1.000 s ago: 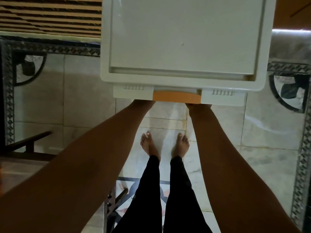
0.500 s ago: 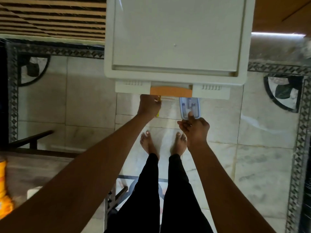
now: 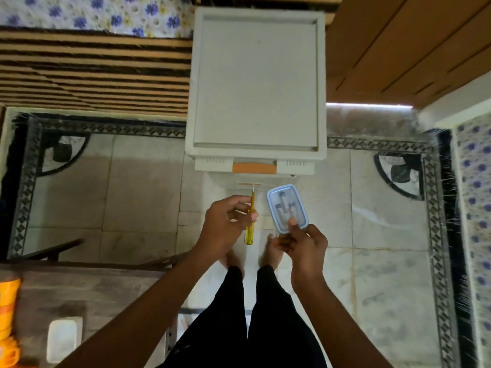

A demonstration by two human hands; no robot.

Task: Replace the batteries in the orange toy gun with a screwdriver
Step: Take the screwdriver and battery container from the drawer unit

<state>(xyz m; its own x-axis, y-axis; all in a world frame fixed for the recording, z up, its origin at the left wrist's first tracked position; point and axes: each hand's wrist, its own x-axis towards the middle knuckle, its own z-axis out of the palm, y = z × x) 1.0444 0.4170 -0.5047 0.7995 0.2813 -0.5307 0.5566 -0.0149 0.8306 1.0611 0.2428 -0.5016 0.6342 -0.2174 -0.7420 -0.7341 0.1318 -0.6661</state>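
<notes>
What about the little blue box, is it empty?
Not empty. Through the blue box's clear lid, a few batteries show inside.

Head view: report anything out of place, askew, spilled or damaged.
Nothing stands out. The left hand holds the yellow screwdriver, the right hand holds the small clear box, batteries inside it, nothing spilled on the floor tiles. The orange toy at the left edge is cropped and blurred, so its condition cannot be judged.

Blocked at 12 o'clock by white drawer cabinet [image 3: 256,83], with only a short gap ahead of left hand [image 3: 225,224] and right hand [image 3: 305,243]. Passable over open floor [image 3: 372,197] at 3 and 9 o'clock. Obstructed at 8 o'clock by counter [image 3: 111,290] bearing orange object [image 3: 8,314] and white block [image 3: 63,338].
</notes>
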